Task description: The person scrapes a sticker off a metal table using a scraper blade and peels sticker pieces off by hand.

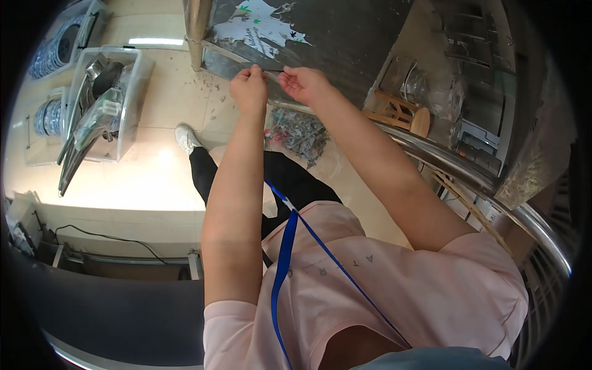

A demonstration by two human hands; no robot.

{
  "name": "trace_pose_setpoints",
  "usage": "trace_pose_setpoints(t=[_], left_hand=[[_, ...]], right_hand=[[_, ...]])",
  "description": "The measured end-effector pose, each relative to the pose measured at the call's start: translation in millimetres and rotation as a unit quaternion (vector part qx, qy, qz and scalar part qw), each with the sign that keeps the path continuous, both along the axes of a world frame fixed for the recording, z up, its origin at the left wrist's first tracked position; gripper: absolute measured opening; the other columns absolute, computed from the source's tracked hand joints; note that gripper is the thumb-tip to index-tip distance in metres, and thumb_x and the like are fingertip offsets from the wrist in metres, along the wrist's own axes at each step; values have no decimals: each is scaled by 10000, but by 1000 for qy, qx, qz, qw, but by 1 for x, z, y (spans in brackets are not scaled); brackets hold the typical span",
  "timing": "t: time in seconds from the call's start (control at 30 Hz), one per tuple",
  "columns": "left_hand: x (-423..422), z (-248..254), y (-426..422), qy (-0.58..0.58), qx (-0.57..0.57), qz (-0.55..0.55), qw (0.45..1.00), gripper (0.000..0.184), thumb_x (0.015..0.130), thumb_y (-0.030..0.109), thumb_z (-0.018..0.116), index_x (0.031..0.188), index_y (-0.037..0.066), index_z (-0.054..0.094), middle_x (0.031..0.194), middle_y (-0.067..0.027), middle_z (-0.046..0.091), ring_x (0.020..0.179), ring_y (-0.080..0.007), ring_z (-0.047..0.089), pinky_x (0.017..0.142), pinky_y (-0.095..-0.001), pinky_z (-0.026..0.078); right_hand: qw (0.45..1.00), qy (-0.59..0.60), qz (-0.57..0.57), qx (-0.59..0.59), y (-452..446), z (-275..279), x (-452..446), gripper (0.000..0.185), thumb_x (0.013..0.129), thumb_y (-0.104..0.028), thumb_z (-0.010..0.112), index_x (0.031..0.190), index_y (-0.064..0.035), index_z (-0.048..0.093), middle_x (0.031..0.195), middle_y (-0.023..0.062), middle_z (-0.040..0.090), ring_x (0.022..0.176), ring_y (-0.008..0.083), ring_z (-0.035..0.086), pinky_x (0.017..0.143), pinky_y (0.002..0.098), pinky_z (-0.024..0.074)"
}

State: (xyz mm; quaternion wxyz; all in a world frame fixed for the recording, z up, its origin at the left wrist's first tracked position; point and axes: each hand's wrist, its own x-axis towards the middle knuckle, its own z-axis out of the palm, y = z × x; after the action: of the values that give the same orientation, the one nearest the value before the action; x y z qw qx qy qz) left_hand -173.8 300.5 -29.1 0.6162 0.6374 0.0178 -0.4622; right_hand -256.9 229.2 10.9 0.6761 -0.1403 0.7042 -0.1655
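Both of my hands are raised close together at the near edge of a dark flat surface [345, 43]. My left hand [250, 89] is closed, its thumb and fingers pinched. A short gap away, my right hand [299, 83] is closed too, with its fingertips together. A thin dark strip, too small to name, spans the gap between both sets of fingertips. Beyond them, a torn white sheet [259, 28] with green and black leaf prints lies on the dark surface. Grey shredded scraps [299, 135] are heaped on the floor below my hands.
Clear bins at the left hold pans and utensils [106, 80] and blue-patterned dishes [48, 117]. A curved metal rail [459, 157] runs along the right, beside a wooden rack [398, 111]. Small scraps [213, 92] dot the tiled floor.
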Motion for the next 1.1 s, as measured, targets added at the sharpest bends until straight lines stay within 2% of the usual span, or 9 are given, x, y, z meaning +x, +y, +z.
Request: trace_pose_setpoints(t=[0.17,0.3,0.4,0.5,0.6,0.7,0.8,1.0,1.1], left_hand=[[-9,16,3,132,-26,65,989,217,773,163,530,666,-26,548,587,-56,540,464,-98,476,426,-207,382],[-19,27,-1,104,-1,52,993,209,747,142,552,697,-60,573,589,-67,554,482,-107,504,420,-209,390],[-26,6,-14,-21,77,40,996,211,703,133,553,667,-73,579,565,-79,555,481,-129,510,438,-231,404],[-18,19,-21,-133,165,6,977,218,665,144,537,643,-67,585,556,-93,563,483,-155,520,484,-269,423],[-15,26,-27,-140,204,9,969,262,657,236,535,643,-14,612,615,-173,580,583,-282,567,596,-359,432],[-18,24,-24,-23,168,41,985,266,666,233,529,650,-19,611,630,-182,580,608,-291,575,598,-362,433],[-22,20,-22,-94,190,26,977,234,665,187,542,647,-40,599,595,-143,584,551,-210,566,559,-306,435],[-15,43,-31,-111,286,-5,952,257,672,227,546,682,-21,613,654,-176,592,628,-271,588,619,-348,448],[-13,53,-36,-116,338,-33,933,269,674,238,525,717,-8,624,679,-178,595,681,-300,588,654,-366,449]], right_hand=[[998,13,-58,34,-3,-1,4,82,769,-33,495,811,36,482,762,114,531,683,189,549,635,269,489],[993,26,-110,39,-7,-6,10,37,745,25,442,778,35,454,719,127,491,608,205,522,568,286,487],[991,28,-131,7,-11,-11,14,31,729,41,429,759,36,436,690,131,475,545,207,504,509,292,486],[996,17,-90,-15,-18,-17,20,24,735,16,455,749,31,443,682,111,497,549,194,525,510,259,496],[992,6,-126,-26,-24,-20,26,41,707,63,424,736,34,431,647,129,464,515,224,507,453,310,476],[995,23,-93,-22,-14,-10,20,51,704,70,427,741,38,442,649,135,472,516,227,511,446,315,472],[993,11,-115,-17,-6,-10,15,63,701,69,442,757,43,456,666,140,486,503,229,509,438,319,467],[991,19,-118,-52,-8,-15,20,44,699,59,470,741,51,480,665,146,515,496,233,518,426,305,453],[995,65,-55,-48,-16,-20,20,21,692,62,479,705,53,493,637,147,530,485,227,522,408,291,432]])
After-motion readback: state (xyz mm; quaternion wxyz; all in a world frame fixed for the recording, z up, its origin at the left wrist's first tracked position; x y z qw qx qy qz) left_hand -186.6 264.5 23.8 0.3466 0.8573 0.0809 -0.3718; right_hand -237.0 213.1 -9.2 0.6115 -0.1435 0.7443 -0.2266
